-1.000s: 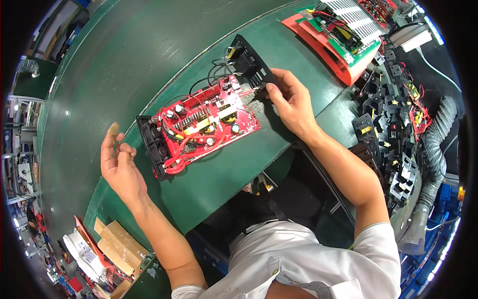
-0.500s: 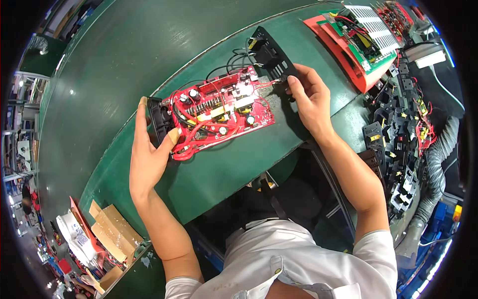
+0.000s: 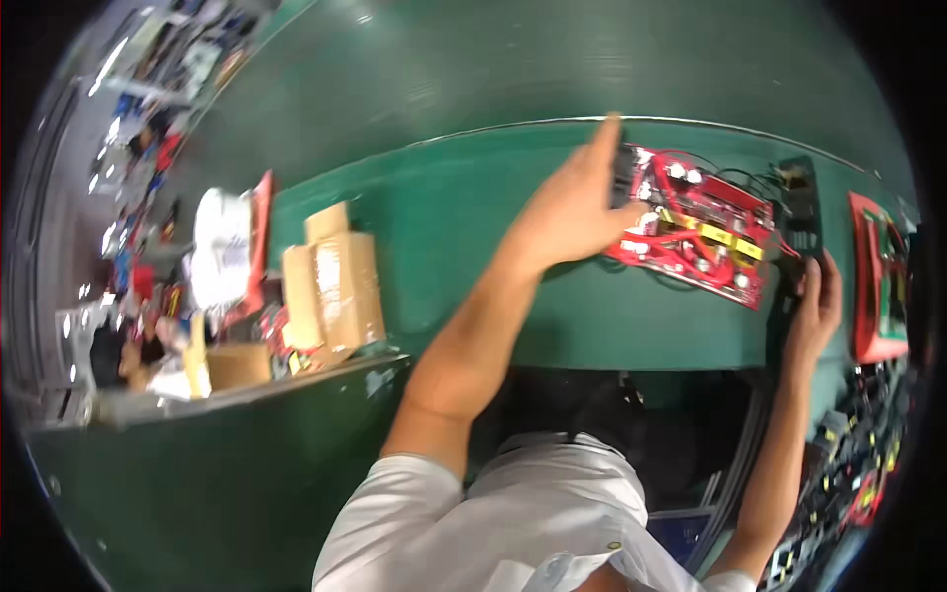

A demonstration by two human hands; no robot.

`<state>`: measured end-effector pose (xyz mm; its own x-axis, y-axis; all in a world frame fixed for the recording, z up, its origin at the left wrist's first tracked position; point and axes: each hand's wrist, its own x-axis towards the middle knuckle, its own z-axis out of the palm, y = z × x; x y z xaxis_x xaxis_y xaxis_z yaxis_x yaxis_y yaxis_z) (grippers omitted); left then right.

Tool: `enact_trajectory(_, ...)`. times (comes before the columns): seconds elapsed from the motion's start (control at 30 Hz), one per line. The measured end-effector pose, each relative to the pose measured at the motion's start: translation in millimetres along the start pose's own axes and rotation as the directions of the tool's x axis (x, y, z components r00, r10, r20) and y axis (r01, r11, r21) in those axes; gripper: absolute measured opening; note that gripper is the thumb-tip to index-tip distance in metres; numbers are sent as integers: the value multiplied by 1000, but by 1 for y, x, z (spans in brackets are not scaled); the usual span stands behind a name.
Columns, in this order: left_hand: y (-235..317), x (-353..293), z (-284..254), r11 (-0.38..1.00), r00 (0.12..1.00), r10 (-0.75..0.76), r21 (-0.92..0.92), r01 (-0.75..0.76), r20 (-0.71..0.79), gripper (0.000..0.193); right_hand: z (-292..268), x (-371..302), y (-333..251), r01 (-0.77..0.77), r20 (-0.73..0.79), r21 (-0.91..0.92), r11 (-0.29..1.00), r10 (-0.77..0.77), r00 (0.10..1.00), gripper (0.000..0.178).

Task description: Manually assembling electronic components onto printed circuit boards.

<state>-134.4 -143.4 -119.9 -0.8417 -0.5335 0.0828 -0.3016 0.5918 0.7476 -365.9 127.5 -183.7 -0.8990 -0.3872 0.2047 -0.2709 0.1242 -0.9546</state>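
A red circuit board (image 3: pixel 705 222) with yellow-taped parts and thick red wires lies on the green bench, right of the middle. My left hand (image 3: pixel 572 217) is closed round the black end panel (image 3: pixel 622 176) at the board's left end, thumb on the near side. At the other end, a black slotted panel (image 3: pixel 801 192) stands off from the board, joined to it by black and red wires. My right hand (image 3: pixel 817 304) pinches this panel's near end. The picture is somewhat blurred.
An opened cardboard box (image 3: pixel 345 286) stands at the left, beside a white bundle (image 3: pixel 222 247) with a red sheet. At the right edge lies a red tray-like piece (image 3: pixel 873 276) with a green board. Below it are several black parts (image 3: pixel 843 464).
The view has swung to the left, so the board and both hands now appear farther right. Both hands keep hold of the same two panels.
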Motion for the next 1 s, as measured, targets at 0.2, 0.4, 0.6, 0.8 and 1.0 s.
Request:
enact_trajectory(0.2, -10, -3, -11, 997, 1000, -7, -78, 6, -13, 90, 25, -78, -69, 180, 15, -477, 860, -197, 980, 47)
enact_trajectory(0.4, -12, -2, -7, 963, 994, -99, -247, 108, 51, 86, -17, -267, -13, 140, 132, -462, 876, -89, 987, 30)
enact_trajectory(0.6, -25, 4, 1, 997, 995, -27, -68, 21, -95, 76, -73, -349, 57, -448, -296, -602, 661, 336, 894, 48)
enact_trajectory(0.8, -8, 15, 15, 953, 986, -113, -294, 72, -124, 77, -126, -395, 130, -947, -376, 314, 66, 924, -61, 69)
enact_trajectory(1.0, 1, 28, 8, 965, 975, 141, 245, -96, -173, 65, -115, -458, 126, -895, 18, 443, 53, 998, 68, 66)
